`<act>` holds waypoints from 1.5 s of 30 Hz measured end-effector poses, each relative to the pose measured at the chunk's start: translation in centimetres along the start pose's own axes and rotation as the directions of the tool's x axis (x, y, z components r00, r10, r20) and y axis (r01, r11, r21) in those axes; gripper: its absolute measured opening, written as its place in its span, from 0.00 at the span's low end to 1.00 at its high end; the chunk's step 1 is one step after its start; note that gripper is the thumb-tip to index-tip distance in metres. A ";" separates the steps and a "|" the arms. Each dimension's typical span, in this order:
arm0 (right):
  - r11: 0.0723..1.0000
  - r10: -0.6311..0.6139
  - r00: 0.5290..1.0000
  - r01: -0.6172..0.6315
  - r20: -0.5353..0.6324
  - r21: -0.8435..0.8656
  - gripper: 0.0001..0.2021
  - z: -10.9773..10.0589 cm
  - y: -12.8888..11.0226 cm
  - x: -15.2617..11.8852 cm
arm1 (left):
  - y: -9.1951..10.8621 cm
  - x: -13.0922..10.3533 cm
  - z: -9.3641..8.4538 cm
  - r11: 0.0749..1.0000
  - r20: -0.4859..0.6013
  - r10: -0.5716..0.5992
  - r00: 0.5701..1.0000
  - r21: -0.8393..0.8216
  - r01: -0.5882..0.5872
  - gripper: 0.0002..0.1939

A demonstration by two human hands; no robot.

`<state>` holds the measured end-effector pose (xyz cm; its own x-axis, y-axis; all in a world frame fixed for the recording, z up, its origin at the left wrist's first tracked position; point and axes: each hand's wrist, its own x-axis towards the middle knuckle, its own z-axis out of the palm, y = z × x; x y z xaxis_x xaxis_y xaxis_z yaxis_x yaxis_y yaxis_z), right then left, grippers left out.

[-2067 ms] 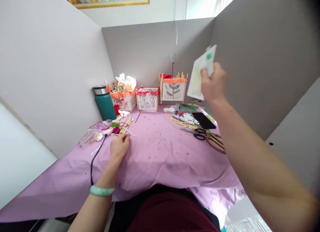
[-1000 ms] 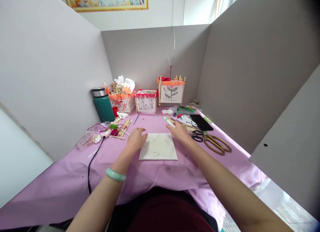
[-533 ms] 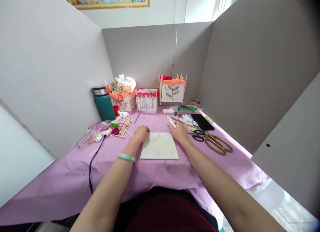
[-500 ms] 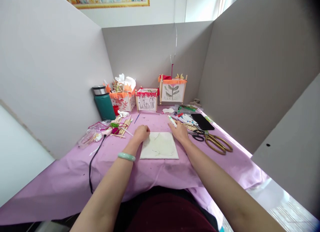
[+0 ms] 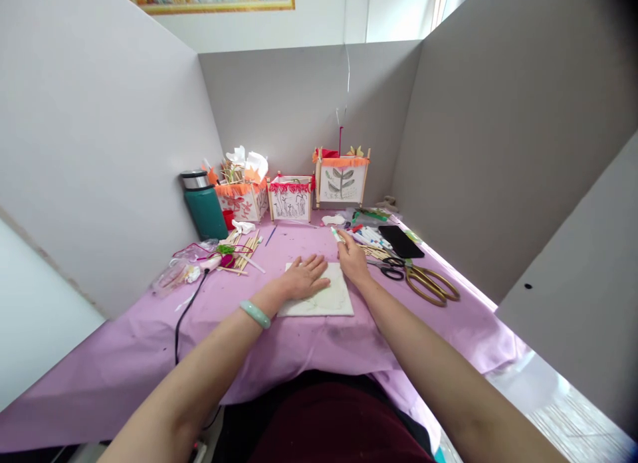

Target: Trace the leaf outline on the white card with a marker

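Note:
A square white panel (image 5: pixel 333 303) with faint greenish lines lies flat on the purple tablecloth (image 5: pixel 294 347) in front of me. My left hand (image 5: pixel 304 279) rests palm down across its upper left part, fingers spread, covering some of the lines. A pale green bangle (image 5: pixel 256 314) circles that wrist. At the panel's upper right edge, my right hand (image 5: pixel 351 257) is closed around a white marker (image 5: pixel 335 234) with a green end, which points up and away from me.
Right of the panel lie black scissors (image 5: pixel 393 269), large gold-handled scissors (image 5: pixel 431 283), a black phone (image 5: pixel 401 241) and several markers (image 5: pixel 369 236). Wooden sticks (image 5: pixel 248 254), a corded tool (image 5: pixel 211 264) and a green bottle (image 5: pixel 205 207) are at left. Decorated paper lanterns (image 5: pixel 292 200) stand behind, with grey partitions around.
My left hand has moved right from the panel's left edge onto its surface, its fingers now spread flat. My right hand still grips the marker and has shifted slightly.

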<state>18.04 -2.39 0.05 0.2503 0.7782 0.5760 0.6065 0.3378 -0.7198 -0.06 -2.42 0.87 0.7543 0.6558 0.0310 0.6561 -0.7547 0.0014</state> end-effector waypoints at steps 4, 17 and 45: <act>0.997 -0.015 0.996 0.021 -0.084 0.068 0.23 0.2 0.6 0.3 | 1.3 -0.4 -0.9 1.000 -0.161 -0.007 0.987 0.012 0.009 0.33; 0.980 0.111 0.988 -0.091 -0.107 0.177 0.23 0.0 0.8 0.4 | 1.1 0.2 -0.5 0.991 -0.095 -0.119 0.988 -0.078 0.112 0.31; 0.981 0.111 0.992 -0.101 -0.054 0.168 0.17 0.3 0.6 0.8 | -5.4 0.1 -1.4 0.513 -0.326 -0.657 0.680 -0.854 0.086 0.15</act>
<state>18.34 -1.41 -0.08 0.3569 0.7810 0.5125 0.4424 0.3420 -0.8291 -3.62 1.70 2.23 0.0741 0.9355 0.3456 0.3805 -0.3468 0.8573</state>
